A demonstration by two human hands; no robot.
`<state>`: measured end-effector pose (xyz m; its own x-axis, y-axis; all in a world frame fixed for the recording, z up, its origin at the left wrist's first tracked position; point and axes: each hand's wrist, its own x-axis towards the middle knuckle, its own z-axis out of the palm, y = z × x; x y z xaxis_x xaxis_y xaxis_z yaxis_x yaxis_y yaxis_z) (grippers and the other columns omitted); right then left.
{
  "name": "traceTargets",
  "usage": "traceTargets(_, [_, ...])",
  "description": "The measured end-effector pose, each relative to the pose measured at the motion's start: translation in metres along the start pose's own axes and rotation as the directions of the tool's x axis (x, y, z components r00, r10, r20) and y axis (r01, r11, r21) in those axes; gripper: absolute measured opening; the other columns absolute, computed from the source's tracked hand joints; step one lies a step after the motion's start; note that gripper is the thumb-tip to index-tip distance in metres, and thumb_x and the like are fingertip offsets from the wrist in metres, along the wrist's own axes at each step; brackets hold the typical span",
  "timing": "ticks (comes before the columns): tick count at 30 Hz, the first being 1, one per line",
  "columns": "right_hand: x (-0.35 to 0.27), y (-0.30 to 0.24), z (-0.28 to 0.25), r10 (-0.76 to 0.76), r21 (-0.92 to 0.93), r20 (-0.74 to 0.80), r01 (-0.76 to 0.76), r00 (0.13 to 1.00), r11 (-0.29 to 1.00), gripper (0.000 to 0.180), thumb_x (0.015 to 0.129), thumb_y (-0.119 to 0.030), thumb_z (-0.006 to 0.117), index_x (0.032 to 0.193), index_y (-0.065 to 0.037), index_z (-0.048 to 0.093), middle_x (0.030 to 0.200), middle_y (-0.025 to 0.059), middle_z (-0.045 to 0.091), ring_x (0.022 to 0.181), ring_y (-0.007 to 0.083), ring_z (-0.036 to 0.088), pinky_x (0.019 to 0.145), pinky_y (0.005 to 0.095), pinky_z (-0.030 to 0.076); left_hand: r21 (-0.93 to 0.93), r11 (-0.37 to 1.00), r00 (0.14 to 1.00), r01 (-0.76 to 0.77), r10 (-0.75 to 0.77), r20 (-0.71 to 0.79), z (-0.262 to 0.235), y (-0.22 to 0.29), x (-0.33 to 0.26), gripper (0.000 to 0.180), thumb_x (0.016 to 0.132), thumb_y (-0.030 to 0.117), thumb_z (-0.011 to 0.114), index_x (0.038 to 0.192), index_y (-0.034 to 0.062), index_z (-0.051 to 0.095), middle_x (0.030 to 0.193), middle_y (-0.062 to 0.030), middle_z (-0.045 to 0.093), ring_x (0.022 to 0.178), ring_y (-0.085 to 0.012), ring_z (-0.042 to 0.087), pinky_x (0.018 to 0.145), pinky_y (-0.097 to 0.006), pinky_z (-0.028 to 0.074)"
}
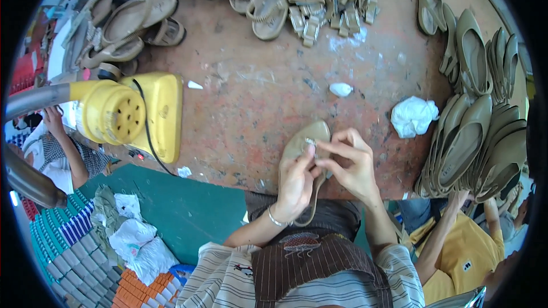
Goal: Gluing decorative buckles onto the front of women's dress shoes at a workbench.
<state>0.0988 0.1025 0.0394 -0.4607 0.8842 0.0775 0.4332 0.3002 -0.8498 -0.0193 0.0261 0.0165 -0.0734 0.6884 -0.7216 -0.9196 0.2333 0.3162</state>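
Note:
A beige flat shoe (298, 141) lies at the table's front edge, toe pointing away and its heel end over the edge by my apron. My left hand (298, 185) is closed above the middle of the shoe, its thumb and fingers pinching a small shiny ornament (310, 142) over the toe part. From the right, my right hand (353, 162) reaches in with its index finger and thumb apart, the tips close beside the ornament. Whether the ornament is fastened to the shoe cannot be told, as the fingers partly cover it.
A yellow machine (154, 117) with a black cable and grey hose stands left. Stacked beige shoes (465, 148) line the right edge. Sandals (268, 17) and a pile of metallic buckles (348, 8) lie at the back. A crumpled white bag (414, 117) sits right. Other people work on both sides.

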Motion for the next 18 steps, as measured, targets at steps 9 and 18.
traceTargets(9, [0.044,0.041,-0.007,0.109,0.084,-0.348,-0.085,0.931,0.993,0.047,0.078,-0.002,0.068,0.123,-0.002,0.056,0.097,0.0115,0.060,0.090,0.0229,0.058,0.081,0.0326,0.047,-0.151,0.988,0.954,-0.040,0.083,0.287,0.031,0.129,-0.087,0.015,0.086,-0.003,0.058,0.085,0.0100,0.051,0.089,-0.0034,0.061,0.081,-0.0178,0.062,0.073,-0.036,0.053])
traceTargets(18, [0.051,0.061,0.007,-0.036,-0.185,-0.327,-0.027,0.944,0.982,0.070,0.066,-0.006,0.076,0.130,-0.005,0.048,0.111,0.0108,0.059,0.103,0.0302,0.053,0.089,0.0405,0.038,0.369,0.279,0.393,-0.887,0.875,0.282,0.165,0.453,0.014,0.030,0.092,0.009,0.058,0.117,-0.0066,0.053,0.113,-0.0148,0.060,0.105,-0.0218,0.060,0.089,-0.036,0.051])
